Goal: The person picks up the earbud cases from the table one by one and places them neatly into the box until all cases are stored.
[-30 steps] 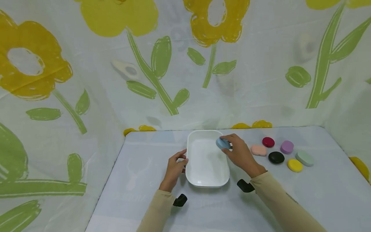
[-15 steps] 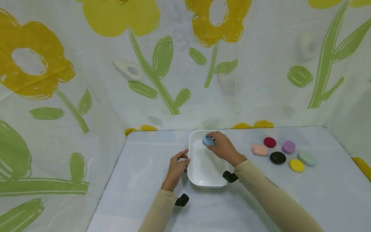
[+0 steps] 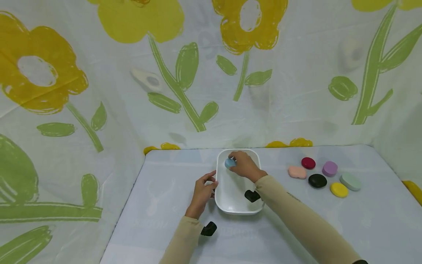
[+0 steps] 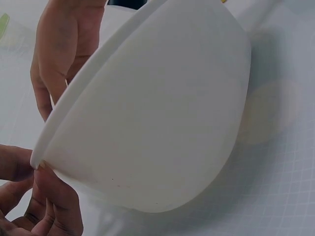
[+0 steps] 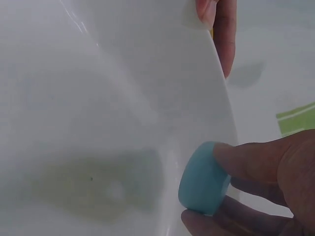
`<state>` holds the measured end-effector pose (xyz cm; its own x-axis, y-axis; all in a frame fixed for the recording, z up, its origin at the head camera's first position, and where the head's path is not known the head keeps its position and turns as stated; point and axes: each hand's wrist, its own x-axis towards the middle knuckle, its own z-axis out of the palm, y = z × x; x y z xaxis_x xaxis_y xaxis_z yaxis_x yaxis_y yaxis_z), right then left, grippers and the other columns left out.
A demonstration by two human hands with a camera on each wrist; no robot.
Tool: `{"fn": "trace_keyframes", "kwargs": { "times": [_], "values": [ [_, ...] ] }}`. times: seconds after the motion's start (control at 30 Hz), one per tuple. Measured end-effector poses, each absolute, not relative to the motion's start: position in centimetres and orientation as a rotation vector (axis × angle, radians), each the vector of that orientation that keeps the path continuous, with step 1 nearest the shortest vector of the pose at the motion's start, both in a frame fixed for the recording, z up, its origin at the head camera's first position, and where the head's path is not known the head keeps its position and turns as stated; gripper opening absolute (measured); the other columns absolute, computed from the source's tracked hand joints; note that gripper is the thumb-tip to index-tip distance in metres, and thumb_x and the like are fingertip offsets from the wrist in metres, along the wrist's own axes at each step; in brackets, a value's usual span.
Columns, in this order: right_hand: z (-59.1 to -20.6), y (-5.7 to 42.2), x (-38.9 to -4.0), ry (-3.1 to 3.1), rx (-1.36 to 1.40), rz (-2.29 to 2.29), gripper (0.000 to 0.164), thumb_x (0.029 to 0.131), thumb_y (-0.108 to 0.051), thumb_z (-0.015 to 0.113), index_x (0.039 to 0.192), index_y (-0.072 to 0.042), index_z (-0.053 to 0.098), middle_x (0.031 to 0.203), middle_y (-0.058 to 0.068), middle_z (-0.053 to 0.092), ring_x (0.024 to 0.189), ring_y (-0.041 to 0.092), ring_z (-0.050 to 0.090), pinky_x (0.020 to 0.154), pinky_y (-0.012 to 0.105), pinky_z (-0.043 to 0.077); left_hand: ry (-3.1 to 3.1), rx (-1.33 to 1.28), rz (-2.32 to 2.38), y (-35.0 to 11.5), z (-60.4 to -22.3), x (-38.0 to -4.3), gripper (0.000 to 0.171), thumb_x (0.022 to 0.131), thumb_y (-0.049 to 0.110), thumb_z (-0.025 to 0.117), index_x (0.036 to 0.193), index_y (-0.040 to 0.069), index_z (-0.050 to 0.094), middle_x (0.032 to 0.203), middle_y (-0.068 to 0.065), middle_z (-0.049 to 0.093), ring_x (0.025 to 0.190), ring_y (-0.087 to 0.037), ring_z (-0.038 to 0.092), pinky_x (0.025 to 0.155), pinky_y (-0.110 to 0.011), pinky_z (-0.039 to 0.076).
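A white rectangular basin (image 3: 235, 200) with rounded corners stands on the table. My left hand (image 3: 202, 194) pinches its left rim between thumb and fingers, plain in the left wrist view at the rim (image 4: 74, 93). Over the far left part of the basin, my right hand (image 3: 244, 165) holds a light blue soap bar (image 3: 230, 163) between thumb and fingertips. In the right wrist view this bar (image 5: 204, 179) is tilted on edge, close to the basin's inner wall.
To the right lie several soap-like bars: pink (image 3: 297, 172), red (image 3: 308, 163), purple (image 3: 330, 168), black (image 3: 318, 180), yellow (image 3: 339, 190) and pale green (image 3: 351, 181). A flower-printed curtain (image 3: 296, 80) hangs behind the table (image 3: 158, 205).
My right hand has carried the blue soap bar leftward from the basin's right rim to its far left part. The left hand has kept its hold on the left rim.
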<state>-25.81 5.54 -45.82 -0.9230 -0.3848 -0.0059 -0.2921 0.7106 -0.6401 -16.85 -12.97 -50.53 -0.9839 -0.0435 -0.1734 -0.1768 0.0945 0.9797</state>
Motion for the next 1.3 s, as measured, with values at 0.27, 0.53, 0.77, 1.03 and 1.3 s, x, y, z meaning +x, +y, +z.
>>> {"fn": "trace_keyframes", "kwargs": {
  "times": [0.27, 0.53, 0.77, 1.03, 1.3],
  "values": [
    [-46.7, 5.0, -26.3, 2.744, -0.484, -1.024, 0.039, 0.092, -0.002, 0.079, 0.127, 0.008, 0.067, 0.121, 0.026, 0.070, 0.111, 0.038, 0.069, 0.096, 0.049, 0.059, 2.258, -0.243, 2.021, -12.8, -51.1, -17.1, 0.046, 0.105, 0.004, 0.061, 0.151, -0.001, 0.056, 0.115, -0.014, 0.057, 0.076, -0.019, 0.058, 0.054, -0.025, 0.051],
    [-46.8, 5.1, -26.2, 2.763, -0.456, -1.062, 0.038, 0.096, -0.006, 0.077, 0.130, 0.008, 0.066, 0.122, 0.027, 0.069, 0.111, 0.040, 0.068, 0.091, 0.048, 0.060, 2.259, -0.252, 2.025, -12.7, -51.2, -16.9, 0.046, 0.105, 0.002, 0.061, 0.151, -0.002, 0.056, 0.115, -0.015, 0.058, 0.078, -0.021, 0.058, 0.054, -0.025, 0.051],
    [-45.2, 7.2, -25.2, 2.787, -0.493, -1.175, 0.037, 0.097, -0.003, 0.074, 0.132, 0.007, 0.065, 0.125, 0.027, 0.068, 0.113, 0.041, 0.067, 0.095, 0.050, 0.059, 2.254, -0.229, 2.041, -13.0, -50.8, -16.7, 0.046, 0.105, 0.005, 0.062, 0.151, 0.002, 0.057, 0.116, -0.014, 0.057, 0.073, -0.020, 0.056, 0.055, -0.027, 0.052],
    [-44.3, 11.7, -23.9, 2.870, -0.394, -1.326, 0.036, 0.099, -0.001, 0.072, 0.133, 0.008, 0.065, 0.127, 0.028, 0.066, 0.115, 0.043, 0.067, 0.098, 0.054, 0.058, 2.243, -0.236, 2.043, -13.3, -50.8, -16.6, 0.045, 0.105, 0.005, 0.062, 0.150, 0.005, 0.059, 0.115, -0.015, 0.057, 0.072, -0.020, 0.058, 0.058, -0.027, 0.053],
    [-44.4, 16.6, -22.9, 2.940, -0.254, -1.339, 0.036, 0.099, -0.001, 0.071, 0.133, 0.010, 0.063, 0.129, 0.031, 0.065, 0.117, 0.047, 0.063, 0.100, 0.058, 0.056, 2.253, -0.216, 2.074, -12.9, -50.9, -16.5, 0.046, 0.105, 0.005, 0.064, 0.150, 0.000, 0.058, 0.113, -0.014, 0.057, 0.074, -0.025, 0.060, 0.059, -0.032, 0.055]
  ]
}}
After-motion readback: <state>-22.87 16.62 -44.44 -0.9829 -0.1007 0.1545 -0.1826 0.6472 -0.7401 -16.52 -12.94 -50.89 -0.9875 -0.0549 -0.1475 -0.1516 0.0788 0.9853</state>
